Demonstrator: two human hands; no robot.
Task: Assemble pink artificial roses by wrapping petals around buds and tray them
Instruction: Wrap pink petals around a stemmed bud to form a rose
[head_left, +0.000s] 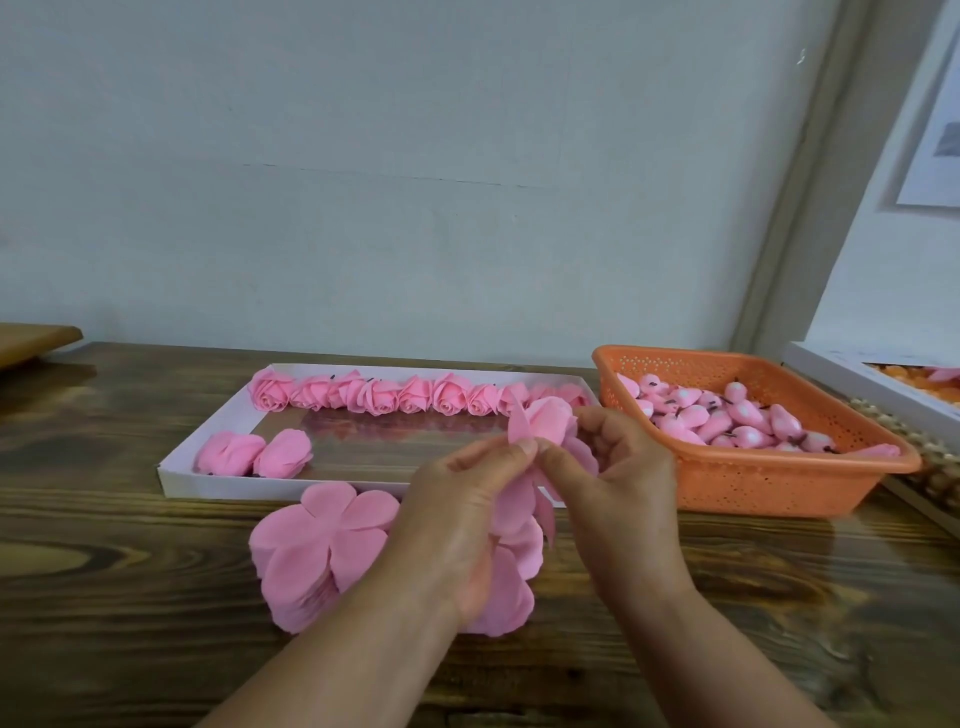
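Above the wooden surface (130, 597), both hands meet over a half-made rose (545, 421); the left hand (457, 514) pinches a petal edge between thumb and forefinger, and the right hand (623, 483) closes its grip on the same rose from the other side, its loose petals hanging down between the palms. Beneath the wrists lies a stack of flat petals (322, 551), partly hidden by the left forearm. Behind stands a white tray (171, 467), its long axis running left to right; a row of finished roses (415, 395) lines its far wall, faces toward the camera, with two more (254, 454) lying at the near left. Right of the tray, an orange basket (769, 483) holds buds (727, 415), which point every way.
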